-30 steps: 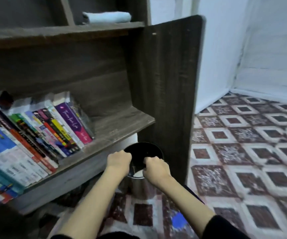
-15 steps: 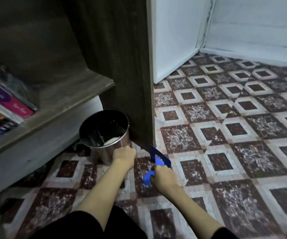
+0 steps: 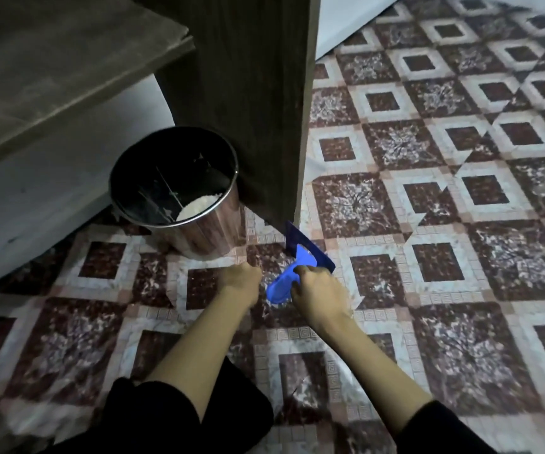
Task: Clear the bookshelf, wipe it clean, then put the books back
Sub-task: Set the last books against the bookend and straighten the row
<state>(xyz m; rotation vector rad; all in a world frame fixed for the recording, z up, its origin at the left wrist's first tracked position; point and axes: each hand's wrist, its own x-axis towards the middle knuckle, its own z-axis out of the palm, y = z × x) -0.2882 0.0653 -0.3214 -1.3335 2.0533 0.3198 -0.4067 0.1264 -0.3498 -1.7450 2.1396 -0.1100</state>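
Observation:
My right hand grips the handle of a blue plastic dustpan that stands on the tiled floor by the foot of the bookshelf's dark wooden side panel. My left hand is just left of the dustpan, fingers curled downward out of sight; whether it holds anything is hidden. A shiny steel bin with something white inside stands under the lowest shelf board, touching the side panel. No books are in view.
Patterned maroon and white floor tiles spread to the right and toward me. A white wall base meets the floor behind the panel. My dark-clothed knee is at the bottom.
The view has dropped from the shelf of books to the floor. Both hands left the bin's rim; the right took the blue dustpan, and the left came down beside it.

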